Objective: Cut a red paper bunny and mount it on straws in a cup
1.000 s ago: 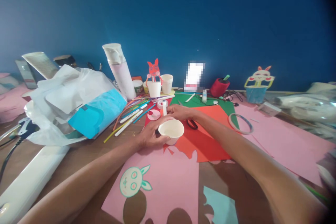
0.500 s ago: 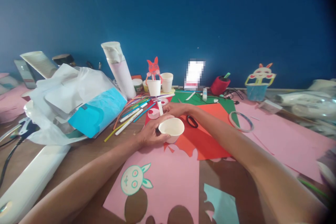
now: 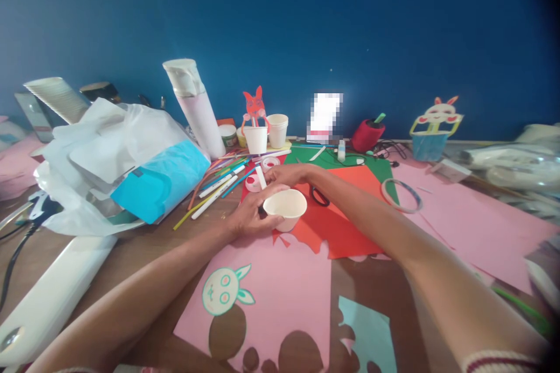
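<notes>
My left hand (image 3: 256,213) is wrapped round a white paper cup (image 3: 285,207), which is tilted so its open mouth faces me. Just beyond the cup, my right hand (image 3: 284,175) reaches in from the right, its fingertips near a narrow white strip (image 3: 261,177); what those fingers hold is too small to make out. Black-handled scissors (image 3: 320,196) lie under my right forearm on red-orange paper (image 3: 350,227). Nearer to me, a rabbit-face cutout (image 3: 220,291) with green outlines rests on pink paper (image 3: 280,291) that has round holes cut in it.
Markers (image 3: 214,200) and coloured sticks lie left of the cup. Behind stand a red figure in a cup (image 3: 255,140), stacked cups (image 3: 277,131) and a bright phone (image 3: 324,116). A plastic bag (image 3: 126,157) fills the left; a tape ring (image 3: 401,194) lies right.
The view has shifted slightly, so most things sit a little higher. The white strip by my right fingers leans more to the left. My left hand keeps its hold on the cup.
</notes>
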A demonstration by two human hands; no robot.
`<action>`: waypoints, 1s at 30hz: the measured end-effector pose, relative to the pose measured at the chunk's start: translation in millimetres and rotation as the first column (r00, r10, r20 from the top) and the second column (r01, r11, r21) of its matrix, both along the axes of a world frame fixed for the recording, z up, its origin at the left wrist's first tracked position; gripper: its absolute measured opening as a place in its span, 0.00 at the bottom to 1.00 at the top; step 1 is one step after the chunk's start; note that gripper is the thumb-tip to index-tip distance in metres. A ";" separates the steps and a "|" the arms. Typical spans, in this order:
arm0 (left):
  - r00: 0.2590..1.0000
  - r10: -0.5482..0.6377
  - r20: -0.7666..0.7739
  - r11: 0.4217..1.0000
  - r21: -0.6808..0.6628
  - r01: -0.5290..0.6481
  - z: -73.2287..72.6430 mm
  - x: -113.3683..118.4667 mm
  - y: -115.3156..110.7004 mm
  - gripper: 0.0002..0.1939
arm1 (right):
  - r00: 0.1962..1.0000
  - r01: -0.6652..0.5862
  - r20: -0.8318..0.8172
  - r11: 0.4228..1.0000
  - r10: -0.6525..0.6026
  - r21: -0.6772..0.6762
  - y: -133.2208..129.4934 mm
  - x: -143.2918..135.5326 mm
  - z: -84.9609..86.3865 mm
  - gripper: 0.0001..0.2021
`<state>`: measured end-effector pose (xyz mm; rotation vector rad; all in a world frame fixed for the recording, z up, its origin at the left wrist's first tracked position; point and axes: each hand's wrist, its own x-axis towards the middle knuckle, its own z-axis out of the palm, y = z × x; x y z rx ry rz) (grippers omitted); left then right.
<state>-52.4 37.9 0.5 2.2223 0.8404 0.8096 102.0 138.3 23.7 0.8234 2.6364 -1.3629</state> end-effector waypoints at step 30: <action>1.000 -0.024 -0.008 0.999 0.044 0.024 -3.0 -3.3 3.9 0.29 | 0.874 0.390 -0.236 0.903 -0.424 -0.178 -8.7 10.5 -0.6 0.08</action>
